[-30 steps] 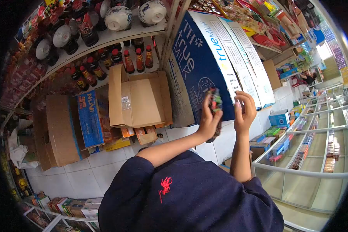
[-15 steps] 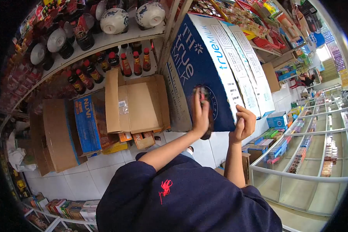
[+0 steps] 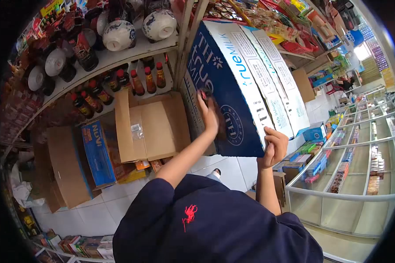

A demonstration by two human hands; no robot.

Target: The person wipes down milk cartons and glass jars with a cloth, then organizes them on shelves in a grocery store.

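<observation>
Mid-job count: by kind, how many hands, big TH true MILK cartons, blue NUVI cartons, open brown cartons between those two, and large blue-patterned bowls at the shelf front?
Hands, left hand and right hand: 2
Big TH true MILK carton: 1
Blue NUVI carton: 1
Open brown carton: 1
Large blue-patterned bowls: 2
Total: 7

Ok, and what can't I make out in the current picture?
All in the head view:
- Dark item at the left hand: blurred, partly covered by the hand.
- Contents of the blue-and-white carton, its corner at the right hand: hidden by walls and flaps.
- Background person: too small.
- Shirt's lower end: cut off by the bottom edge.
</observation>
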